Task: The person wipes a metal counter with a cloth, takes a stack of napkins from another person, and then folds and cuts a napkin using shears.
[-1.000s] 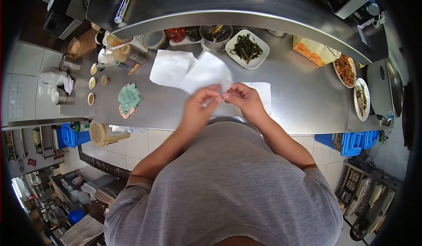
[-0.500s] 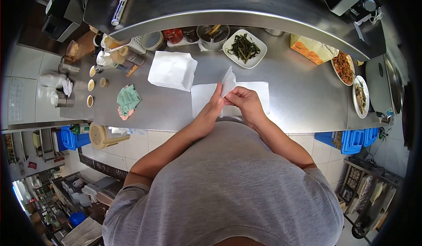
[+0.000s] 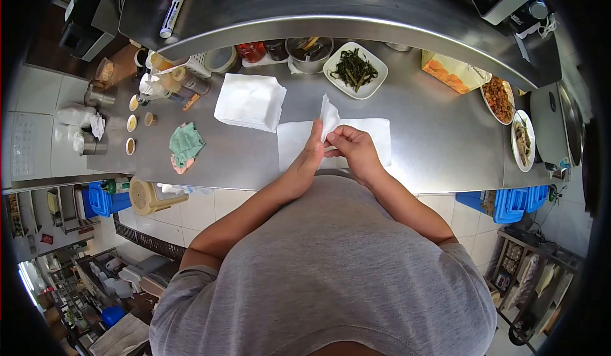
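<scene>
White paper [image 3: 329,119] mid-frame looks super light and floppy, probably tears easily, so pinch an edge gently — right hand [image 3: 356,146] has its lower edge between closed fingertips, left hand [image 3: 308,157] lies straight-fingered against it, can't tell if gripping.

We hold a piece of white paper [image 3: 328,119], plain and thin. It looks folded or bent, and it stands up tall and narrow. Its top comes to a pointy tip, and it gets a bit wider lower down. Its bottom end is hidden, so we can't see all of it. A flat white sheet [image 3: 382,134] lies below, partly covered, and we can't tell if the two touch.
</scene>
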A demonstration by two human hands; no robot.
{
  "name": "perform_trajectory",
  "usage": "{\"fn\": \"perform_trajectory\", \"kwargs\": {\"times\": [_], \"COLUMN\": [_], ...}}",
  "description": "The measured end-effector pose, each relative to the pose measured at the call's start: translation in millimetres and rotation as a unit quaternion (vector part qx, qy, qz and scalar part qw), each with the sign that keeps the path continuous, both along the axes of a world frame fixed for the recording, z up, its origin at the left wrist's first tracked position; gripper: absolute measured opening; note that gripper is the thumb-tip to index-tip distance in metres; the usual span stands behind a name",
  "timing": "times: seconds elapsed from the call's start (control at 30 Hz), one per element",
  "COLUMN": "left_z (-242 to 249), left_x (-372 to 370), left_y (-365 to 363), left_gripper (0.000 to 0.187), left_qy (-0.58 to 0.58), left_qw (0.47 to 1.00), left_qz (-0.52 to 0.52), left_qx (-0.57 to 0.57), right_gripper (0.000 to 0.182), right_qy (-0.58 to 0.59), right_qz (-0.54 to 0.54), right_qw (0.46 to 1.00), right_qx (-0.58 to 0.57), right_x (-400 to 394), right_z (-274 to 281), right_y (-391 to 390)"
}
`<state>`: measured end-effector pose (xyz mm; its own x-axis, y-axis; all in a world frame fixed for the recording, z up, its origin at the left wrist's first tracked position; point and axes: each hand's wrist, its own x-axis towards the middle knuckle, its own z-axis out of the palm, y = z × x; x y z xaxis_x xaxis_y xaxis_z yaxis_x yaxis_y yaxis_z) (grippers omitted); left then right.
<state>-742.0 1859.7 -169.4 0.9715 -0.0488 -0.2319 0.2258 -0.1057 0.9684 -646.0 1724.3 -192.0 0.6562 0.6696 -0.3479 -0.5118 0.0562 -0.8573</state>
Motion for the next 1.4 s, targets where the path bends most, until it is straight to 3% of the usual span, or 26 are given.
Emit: {"fn": "perform_trajectory", "kwargs": {"times": [0.17, 0.27, 0.37, 0.43, 0.53, 0.67, 0.73, 0.8, 0.87, 0.93, 0.97, 1.13, 1.23, 1.4], "left_z": [0.3, -0.5, -10.0, -10.4, -12.0, -25.3, -26.1, -21.9, -10.2, -18.1, -33.3, -23.0, -30.6, -16.4], "left_x": [1.0, 1.1, 0.3, 2.3, 0.8, 0.2, -0.5, -3.7, -14.9, -22.4, -21.1, -63.2, -80.3, -113.8], "left_y": [-0.5, 0.3, 1.5, 2.0, 3.7, 1.4, -1.7, -6.8, -4.2, -8.5, -8.0, -14.9, -22.0, -38.6], "left_gripper": [0.086, 0.081, 0.080, 0.079, 0.077, 0.070, 0.063, 0.046, 0.054, 0.057, 0.066, 0.095, 0.100, 0.097], "left_qy": [-0.014, -0.016, -0.010, 0.007, 0.041, 0.015, 0.016, -0.016, -0.078, -0.060, -0.060, -0.010, -0.090, -0.065], "left_qw": [1.000, 0.997, 0.996, 0.988, 0.993, 0.990, 0.955, 0.941, 0.941, 0.933, 0.929, 0.902, 0.842, 0.820], "left_qz": [0.004, 0.020, 0.032, 0.043, 0.051, 0.087, 0.127, 0.154, 0.141, 0.225, 0.216, 0.344, 0.408, 0.521], "left_qx": [0.000, -0.069, -0.078, -0.147, -0.103, -0.107, -0.269, -0.301, -0.298, -0.276, -0.295, -0.260, -0.341, -0.229], "right_gripper": [0.016, 0.017, 0.016, 0.015, 0.014, 0.016, 0.019, 0.015, 0.018, 0.018, 0.019, 0.021, 0.014, 0.009], "right_qy": [-0.011, -0.024, -0.101, -0.197, -0.292, -0.288, -0.272, -0.259, -0.239, -0.226, -0.198, -0.120, -0.146, -0.156], "right_qz": [0.009, 0.006, 0.009, 0.003, 0.003, 0.034, 0.086, 0.100, 0.126, 0.174, 0.185, 0.279, 0.309, 0.416], "right_qw": [1.000, 1.000, 0.994, 0.976, 0.953, 0.949, 0.952, 0.959, 0.962, 0.958, 0.963, 0.952, 0.940, 0.895], "right_qx": [0.003, 0.002, -0.035, -0.091, -0.086, -0.121, -0.107, -0.061, -0.035, -0.020, 0.004, 0.023, 0.025, 0.036], "right_x": [0.7, 1.1, 1.1, -1.0, -2.4, -6.4, -9.0, -19.7, -22.9, -28.3, -29.0, -50.2, -73.8, -72.4], "right_z": [-5.9, -9.4, -10.2, -4.3, -9.6, 7.0, -1.2, 9.3, 5.7, -0.4, -6.0, 5.6, 19.0, -10.0], "right_y": [-0.1, 1.3, 1.1, 0.6, 1.9, 3.6, 9.2, 15.5, 19.6, 28.4, 30.0, 50.4, 58.2, 73.1]}}
